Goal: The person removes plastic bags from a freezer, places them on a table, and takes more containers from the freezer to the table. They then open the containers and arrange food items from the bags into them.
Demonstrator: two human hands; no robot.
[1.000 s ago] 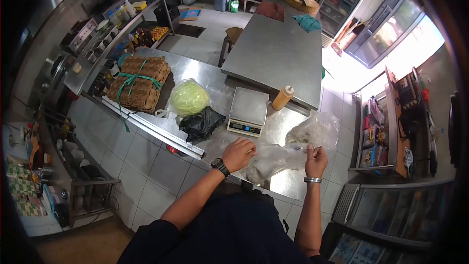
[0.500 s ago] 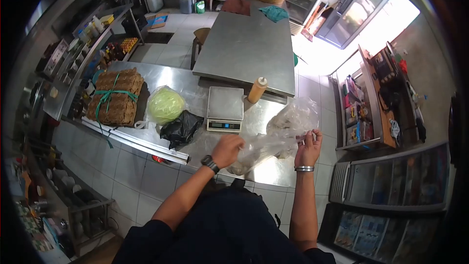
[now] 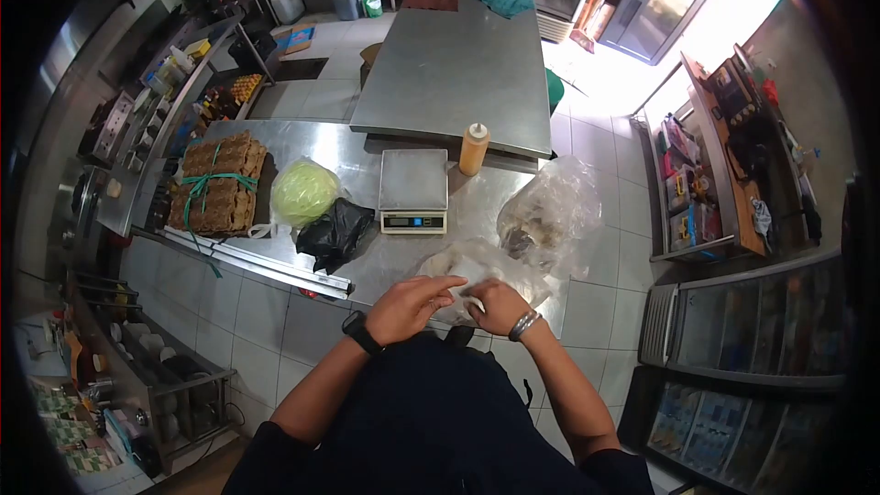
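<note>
Both my hands are close together at the near edge of the steel counter. A clear plastic bag (image 3: 477,261) with pale contents, hard to make out, lies just beyond them. My left hand (image 3: 408,309), with a dark watch at the wrist, stretches its fingers toward the right beside the bag. Curled fingers of my right hand (image 3: 501,305), which wears a metal bracelet, pinch the bag's near part. Further right sits a second clear plastic bag (image 3: 550,211) with greyish contents. A digital scale (image 3: 413,185) stands behind the first bag, its display lit.
Left of the scale lie a black plastic bag (image 3: 337,232), a cabbage (image 3: 305,192) and egg trays (image 3: 218,181) tied with green string. A squeeze bottle (image 3: 474,150) stands behind the scale. Beyond is a steel table (image 3: 454,78); glass-front fridges (image 3: 761,321) are at right.
My right hand has moved left and nearer, beside my left hand. The stretched plastic between them has come down, and the two bags now show apart. The view has shifted slightly.
</note>
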